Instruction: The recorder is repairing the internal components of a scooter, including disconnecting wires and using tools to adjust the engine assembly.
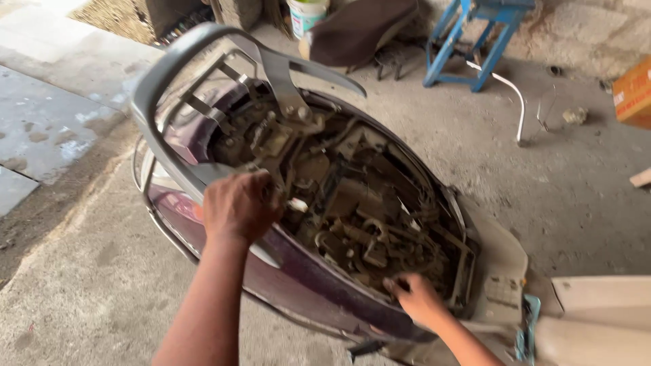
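- Scooter body (291,285), maroon-sided and dusty, stands on the concrete floor (88,291) with its seat off, so the open compartment of frame, wiring and grimy parts shows from above.
- Nearest me, the person's right hand (417,298) reaches into the lower end of that open compartment; the fingers are curled down among the dirty parts, but I cannot tell whether they grip anything.
- The left hand (239,207) sits a little further up, at the body's near edge, closed in a fist around a part of the frame; what exactly it clamps is hidden under the knuckles.
- Just beyond it a small white piece (298,204) shows inside the compartment.
- Further up, the grey grab rail (163,74) curves round the tail end.
- Beside the scooter at lower right lies a cream panel (597,312).
- Far off stand a blue stool (475,34), a white bucket (306,13), a dark seat (359,30) and an orange box (634,91).
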